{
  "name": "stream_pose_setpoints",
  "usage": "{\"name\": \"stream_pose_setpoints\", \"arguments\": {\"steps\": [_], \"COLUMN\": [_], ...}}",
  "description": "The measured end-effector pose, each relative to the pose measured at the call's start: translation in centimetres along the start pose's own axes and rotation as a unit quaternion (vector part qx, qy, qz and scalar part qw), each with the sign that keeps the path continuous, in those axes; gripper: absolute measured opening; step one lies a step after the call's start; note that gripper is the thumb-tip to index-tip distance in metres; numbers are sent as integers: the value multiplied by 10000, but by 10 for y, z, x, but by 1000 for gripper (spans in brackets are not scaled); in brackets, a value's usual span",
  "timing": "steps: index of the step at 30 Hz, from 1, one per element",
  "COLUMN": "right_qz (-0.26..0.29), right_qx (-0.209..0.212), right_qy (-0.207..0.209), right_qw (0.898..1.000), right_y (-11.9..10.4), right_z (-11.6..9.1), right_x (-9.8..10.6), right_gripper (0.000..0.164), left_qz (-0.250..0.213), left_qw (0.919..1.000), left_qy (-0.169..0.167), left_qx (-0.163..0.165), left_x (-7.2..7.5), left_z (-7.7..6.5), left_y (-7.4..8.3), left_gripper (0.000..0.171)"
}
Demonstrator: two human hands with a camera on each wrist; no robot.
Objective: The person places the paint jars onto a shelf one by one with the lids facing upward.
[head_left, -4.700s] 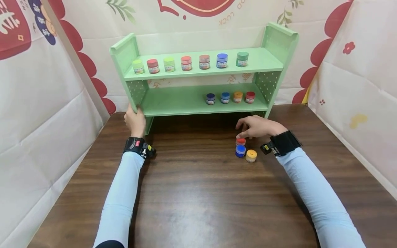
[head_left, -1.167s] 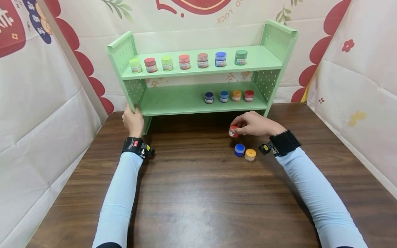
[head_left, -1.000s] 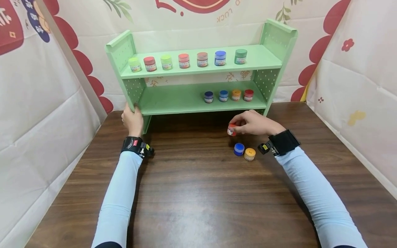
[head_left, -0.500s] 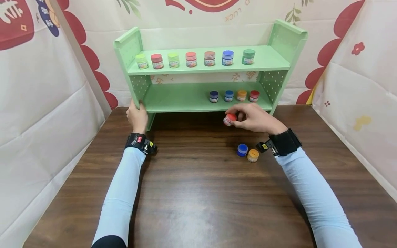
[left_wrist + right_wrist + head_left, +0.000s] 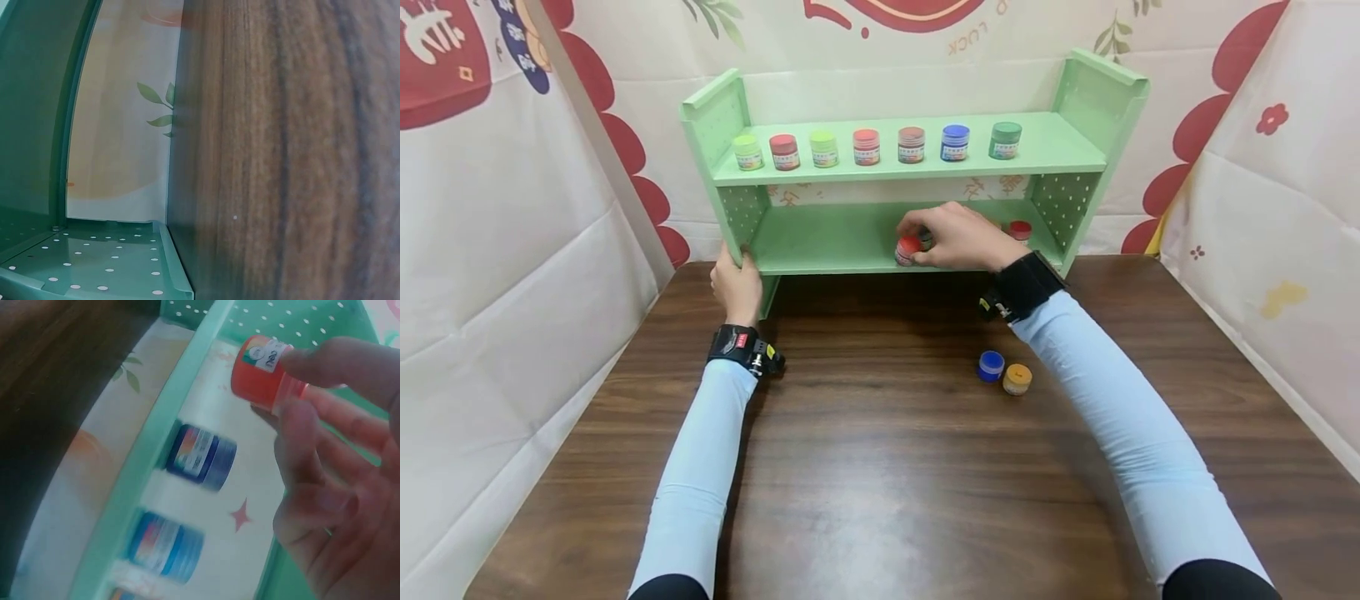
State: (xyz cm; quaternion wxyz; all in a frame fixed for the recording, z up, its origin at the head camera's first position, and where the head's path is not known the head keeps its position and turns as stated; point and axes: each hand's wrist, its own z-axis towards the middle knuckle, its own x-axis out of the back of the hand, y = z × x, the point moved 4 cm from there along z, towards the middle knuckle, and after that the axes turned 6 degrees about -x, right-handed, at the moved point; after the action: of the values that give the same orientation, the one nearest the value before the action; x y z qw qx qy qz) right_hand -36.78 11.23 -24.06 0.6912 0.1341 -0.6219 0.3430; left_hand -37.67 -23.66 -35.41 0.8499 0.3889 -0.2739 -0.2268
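My right hand point(image 5: 958, 237) pinches a small red paint jar point(image 5: 907, 250) between thumb and fingers, at the front edge of the lower shelf. In the right wrist view, this red jar point(image 5: 259, 375) is tilted, beside a dark blue jar point(image 5: 199, 456) and a lighter blue jar point(image 5: 165, 547). My left hand point(image 5: 736, 287) grips the lower left side panel of the green shelf rack point(image 5: 910, 172); its own wrist view shows no hand. Another red jar point(image 5: 1019, 231) stands at the lower shelf's right end. The right hand hides most of the jars between.
Several jars line the upper shelf, from a light green jar point(image 5: 748, 153) to a dark green jar point(image 5: 1004, 141). On the brown table point(image 5: 850, 467), a blue jar point(image 5: 991, 366) and a yellow jar point(image 5: 1017, 379) stand close together. Printed cloth point(image 5: 895, 92) hangs behind.
The right hand took the red jar from beside the blue and yellow ones, lifted it and carried it left and up to the lower shelf. The left hand stays on the side panel.
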Motion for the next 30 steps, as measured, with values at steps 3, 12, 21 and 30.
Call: {"name": "stream_pose_setpoints", "arguments": {"steps": [3, 12, 21, 30], "right_qz": [-147, -382, -569, -666], "right_qx": [-69, -234, -390, -679], "right_qy": [-193, -604, -742, -857], "right_qw": [9997, 9972, 9948, 9918], "right_y": [-5, -8, -14, -10], "right_z": [8, 32, 56, 66], "right_x": [-3, -3, -3, -3], "right_gripper": [29, 29, 29, 29], "left_qz": [-7, -28, -41, -9], "left_qw": [10000, 9999, 10000, 10000], "left_qy": [-17, 27, 34, 18], "left_qx": [11, -109, -69, -62], "left_x": [-2, -2, 1, -1], "left_z": [-2, 3, 3, 2], "left_y": [0, 2, 0, -1], "left_gripper": [28, 27, 27, 25]}}
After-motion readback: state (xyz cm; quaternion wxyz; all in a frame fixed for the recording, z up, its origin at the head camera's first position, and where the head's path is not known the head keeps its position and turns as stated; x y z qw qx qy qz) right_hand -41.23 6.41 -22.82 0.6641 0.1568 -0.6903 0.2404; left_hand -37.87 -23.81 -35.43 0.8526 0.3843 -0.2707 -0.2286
